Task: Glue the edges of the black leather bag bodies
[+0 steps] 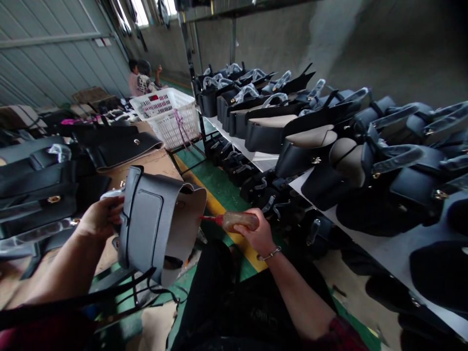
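Bag [144,224], one, in left hand [100,214]; one bottle [233,221] in right hand [259,230]

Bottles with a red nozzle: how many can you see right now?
1: the bottle in the right hand, its nozzle pointing toward the open mouth of the black bag in the left hand. Others could be hidden among the shelved bags.

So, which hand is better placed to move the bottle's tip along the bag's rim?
Probably the right hand: it holds the bottle, red tip pointing at the open black bag, while the left hand supports the bag.
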`<state>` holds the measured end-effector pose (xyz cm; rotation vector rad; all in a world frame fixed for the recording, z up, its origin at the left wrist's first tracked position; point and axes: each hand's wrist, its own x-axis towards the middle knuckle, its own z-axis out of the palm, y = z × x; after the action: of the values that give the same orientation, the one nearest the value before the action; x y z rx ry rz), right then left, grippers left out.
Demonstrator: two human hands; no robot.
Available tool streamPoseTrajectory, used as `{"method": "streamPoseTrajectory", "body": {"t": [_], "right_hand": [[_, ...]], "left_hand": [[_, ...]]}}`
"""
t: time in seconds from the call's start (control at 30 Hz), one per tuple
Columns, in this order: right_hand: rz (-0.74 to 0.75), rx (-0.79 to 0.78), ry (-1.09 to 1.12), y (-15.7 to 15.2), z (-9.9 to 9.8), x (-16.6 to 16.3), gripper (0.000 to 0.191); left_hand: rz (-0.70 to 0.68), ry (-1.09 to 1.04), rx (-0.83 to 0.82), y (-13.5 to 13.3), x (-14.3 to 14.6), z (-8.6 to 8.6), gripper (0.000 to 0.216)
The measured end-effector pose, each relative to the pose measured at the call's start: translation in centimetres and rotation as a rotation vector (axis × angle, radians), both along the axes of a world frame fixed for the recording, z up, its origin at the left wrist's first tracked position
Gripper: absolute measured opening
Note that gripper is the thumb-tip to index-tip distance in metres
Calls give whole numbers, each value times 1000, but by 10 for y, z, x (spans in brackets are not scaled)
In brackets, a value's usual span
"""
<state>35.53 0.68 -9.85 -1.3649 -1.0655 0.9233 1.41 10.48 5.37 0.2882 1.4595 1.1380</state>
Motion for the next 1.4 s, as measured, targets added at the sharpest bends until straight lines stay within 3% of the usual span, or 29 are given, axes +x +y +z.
{"method": "streamPoseTrajectory", "body": {"t": [0.33, 0.5, 0.8, 0.97, 1.4], "right_hand": [[75, -91, 64, -22, -7, -5, 36], [102, -54, 23, -30, -10, -8, 32], [-67, -34, 7, -8, -1, -3, 39], [-57, -41, 44, -5, -1, -4, 39], [121, -216, 270, -55, -14, -29, 37]], "left_hand": [[-26, 35, -1, -1, 2, 0, 34], [-58, 46, 0, 1, 0, -2, 35], [-76, 48, 11, 1, 1, -4, 35], [-73, 67, 27, 0, 4, -3, 34], [-74, 57, 46, 0, 3, -4, 29]]}}
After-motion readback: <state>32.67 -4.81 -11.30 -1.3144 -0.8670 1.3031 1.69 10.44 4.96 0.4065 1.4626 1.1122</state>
